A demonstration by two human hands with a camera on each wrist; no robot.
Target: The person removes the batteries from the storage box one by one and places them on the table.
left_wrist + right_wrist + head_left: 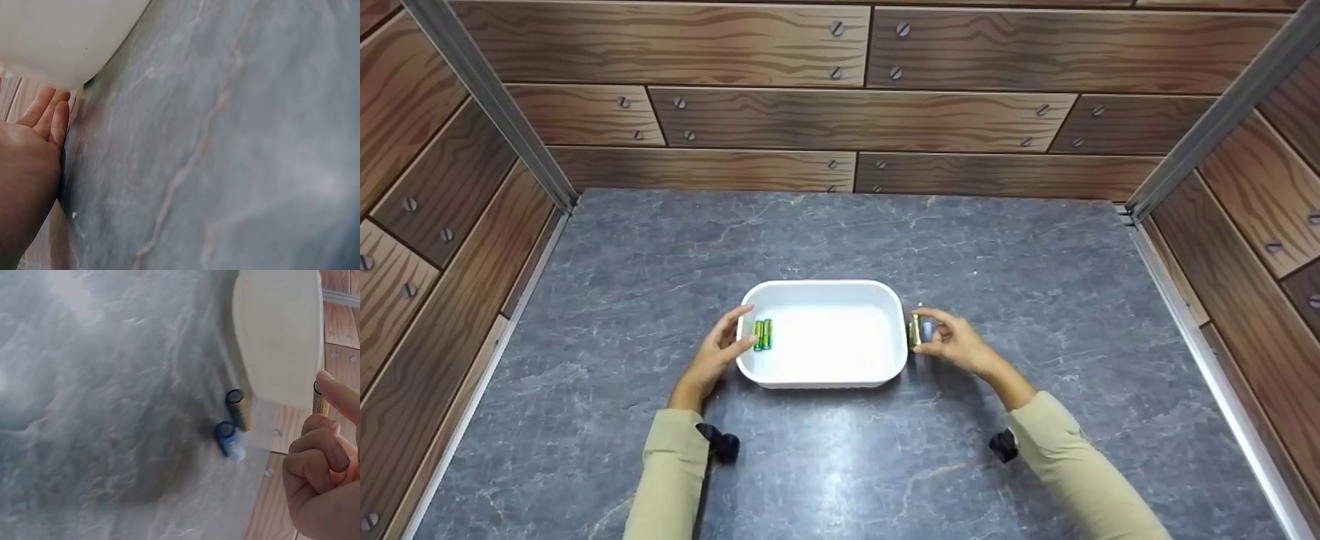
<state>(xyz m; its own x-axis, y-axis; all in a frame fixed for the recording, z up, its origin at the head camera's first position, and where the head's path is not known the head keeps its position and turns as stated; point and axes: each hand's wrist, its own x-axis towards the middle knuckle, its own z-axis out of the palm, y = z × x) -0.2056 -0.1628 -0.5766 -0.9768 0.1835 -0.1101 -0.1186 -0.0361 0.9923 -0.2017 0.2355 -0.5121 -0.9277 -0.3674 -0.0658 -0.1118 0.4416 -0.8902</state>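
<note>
A white rectangular tub [832, 334] stands on the grey table. Two green batteries [763, 335] lie side by side inside, at its left end. My left hand [718, 355] is at the left wall, thumb and forefinger reaching over the rim, the other fingers extended along the outside in the left wrist view. Just past the right wall, my right hand [956, 343] pinches a gold battery [916, 330] by its two ends between thumb and forefinger. Below it, a black-and-gold battery [238, 409] and a blue battery [228, 440] stand on the table in the right wrist view.
Wood-patterned panels [862, 120] close off the back and both sides. Metal posts [495, 105] rise at the rear corners. A marbled grey tabletop [840, 232] extends around the tub.
</note>
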